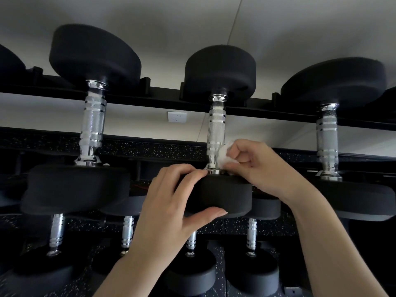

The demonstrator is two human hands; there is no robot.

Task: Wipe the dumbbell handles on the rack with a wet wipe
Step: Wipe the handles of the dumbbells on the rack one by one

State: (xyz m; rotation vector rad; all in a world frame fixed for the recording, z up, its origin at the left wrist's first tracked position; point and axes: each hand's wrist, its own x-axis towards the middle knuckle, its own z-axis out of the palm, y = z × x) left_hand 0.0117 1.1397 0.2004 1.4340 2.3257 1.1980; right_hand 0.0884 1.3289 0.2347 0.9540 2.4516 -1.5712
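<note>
Hands split the work — left [169, 202] grips the dumbbell head [225, 196], right [255, 166] pinches the wipe [225, 155] against the handle [216, 129].

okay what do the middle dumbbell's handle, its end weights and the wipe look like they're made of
Handle: looks like chromed steel, given its mirror shine, knurled bands and smooth rings.
Near end weight: matte black, no glare, probably rubber or urethane coating.
Wipe: soft white crumpled sheet, likely nonwoven fabric, pinched in the right hand.

Gym: racked dumbbells [218, 129], speckled rubber flooring [150, 148]

Three dumbbells [216, 129] side by side on rack [162, 97], lower row beneath, socket [177, 117] seemingly behind.
</note>
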